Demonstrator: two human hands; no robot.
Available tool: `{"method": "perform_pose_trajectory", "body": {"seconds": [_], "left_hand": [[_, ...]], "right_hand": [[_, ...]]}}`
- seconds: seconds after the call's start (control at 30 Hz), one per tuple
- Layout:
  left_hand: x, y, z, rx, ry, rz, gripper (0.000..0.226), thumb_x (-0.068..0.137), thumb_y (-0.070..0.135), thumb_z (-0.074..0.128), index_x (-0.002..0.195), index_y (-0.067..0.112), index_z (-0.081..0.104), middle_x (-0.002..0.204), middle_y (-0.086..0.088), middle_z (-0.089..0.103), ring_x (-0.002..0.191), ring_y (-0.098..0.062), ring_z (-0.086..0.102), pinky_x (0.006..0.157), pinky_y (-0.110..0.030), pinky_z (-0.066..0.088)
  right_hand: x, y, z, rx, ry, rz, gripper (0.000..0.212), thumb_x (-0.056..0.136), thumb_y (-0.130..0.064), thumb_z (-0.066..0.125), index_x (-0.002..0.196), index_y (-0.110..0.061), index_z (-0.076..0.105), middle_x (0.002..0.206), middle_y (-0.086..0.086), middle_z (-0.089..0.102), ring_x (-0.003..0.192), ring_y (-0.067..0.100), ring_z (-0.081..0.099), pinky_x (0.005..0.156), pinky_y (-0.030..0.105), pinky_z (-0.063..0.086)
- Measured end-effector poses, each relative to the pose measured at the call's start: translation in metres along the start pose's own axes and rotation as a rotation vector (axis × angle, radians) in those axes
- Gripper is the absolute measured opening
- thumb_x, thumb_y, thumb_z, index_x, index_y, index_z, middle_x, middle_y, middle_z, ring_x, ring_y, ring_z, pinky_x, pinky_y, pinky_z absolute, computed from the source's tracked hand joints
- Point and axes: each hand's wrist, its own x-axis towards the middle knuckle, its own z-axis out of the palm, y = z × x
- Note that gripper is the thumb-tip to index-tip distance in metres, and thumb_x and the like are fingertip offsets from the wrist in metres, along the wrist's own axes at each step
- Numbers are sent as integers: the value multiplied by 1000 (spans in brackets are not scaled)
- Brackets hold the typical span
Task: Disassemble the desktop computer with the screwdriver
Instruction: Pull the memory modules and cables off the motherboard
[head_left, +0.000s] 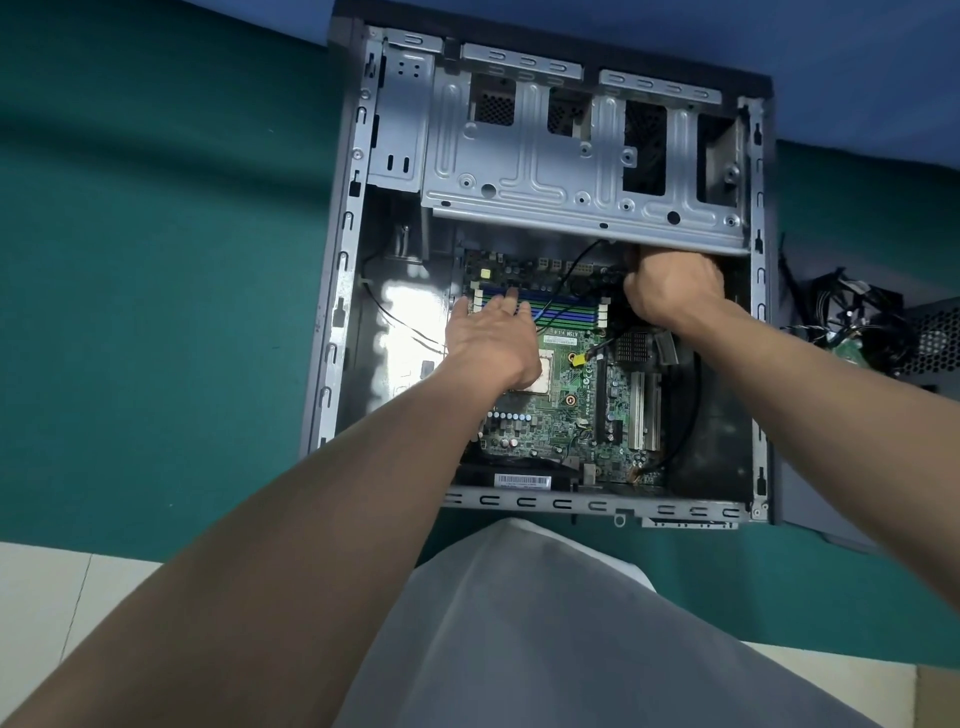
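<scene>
One teal mat (156, 260) carries the open grey metal desktop computer case (343, 291). Inside the case lie a silver drive cage (519, 171) and a green motherboard (561, 421). Left hand (493, 338) rests flat mid-case, fingers spread; right hand (672, 293) is fisted (contents hidden, cannot tell).

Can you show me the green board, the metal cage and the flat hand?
Motherboard (561, 415): head view, green lower middle.
Drive cage (519, 171): head view, flat metal plate.
Left hand (493, 343): head view, back of the hand.
</scene>
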Motion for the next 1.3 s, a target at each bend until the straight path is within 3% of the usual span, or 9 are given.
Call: {"method": "perform_pose_trajectory", "body": {"seconds": [0.1,0.23,0.4,0.53,0.67,0.83,0.97,1.13,1.3], "left_hand": [[0,1,0,3,0,-4,70,96,17,41,154,17,1,161,-3,-4,148,-18,1,118,-51,-2],[0,0,-1,3,-5,-2,71,96,17,42,154,17,1,161,-3,-4,148,-19,1,118,-51,-1],[-1,1,-2,5,-12,-2,70,97,18,42,154,17,1,161,-3,-5,148,-19,1,119,-51,-1],[-1,0,-2,-1,-12,3,70,97,18,42,154,17,1,161,-3,-5,148,-19,1,118,-52,-2],[-1,-1,-3,6,-17,6,70,97,20,41,154,17,1,161,-3,-5,148,-19,1,118,-54,-2],[-1,0,-3,-6,-20,-1,70,97,20,42,154,17,1,161,-3,-4,148,-18,1,118,-53,-1],[0,-1,-4,3,-27,-1,70,97,19,41,154,17,1,161,-2,-5,148,-17,0,118,-53,-1],[0,-1,-4,4,-27,-1,69,97,20,40,154,18,1,161,-1,-4,148,-16,0,118,-54,-1],[-1,-1,-5,-4,-22,-2,67,98,21,39,154,19,3,161,-1,0,148,-16,3,118,-53,-2]], "right_hand": [[1,0,0,28,-2,-1,19,91,-16,45,79,-3,53,80,13,53,72,31,48,71,36,40],[1,2,-2,-18,-10,48,33,94,-19,39,63,-8,47,66,8,46,66,28,46,71,35,36],[2,3,-1,48,-8,18,29,94,-19,43,70,-3,48,77,14,50,72,32,46,69,36,39],[0,2,-1,49,0,68,32,92,-19,40,64,-7,49,70,10,50,64,28,45,71,35,37],[-1,1,-2,91,9,56,27,91,-17,44,68,-3,51,74,13,51,73,32,47,73,37,41],[-2,1,-2,62,5,93,33,91,-18,41,62,-6,49,71,12,52,68,30,48,72,35,39],[-1,1,-1,81,15,50,23,92,-18,44,75,-3,52,81,15,52,72,32,46,69,35,40],[0,1,-2,119,4,64,20,92,-17,44,77,-4,51,82,15,52,74,32,46,69,36,39],[-8,5,4,89,130,-18,25,90,-13,49,66,-7,48,77,16,59,70,34,51,68,35,42]]}}
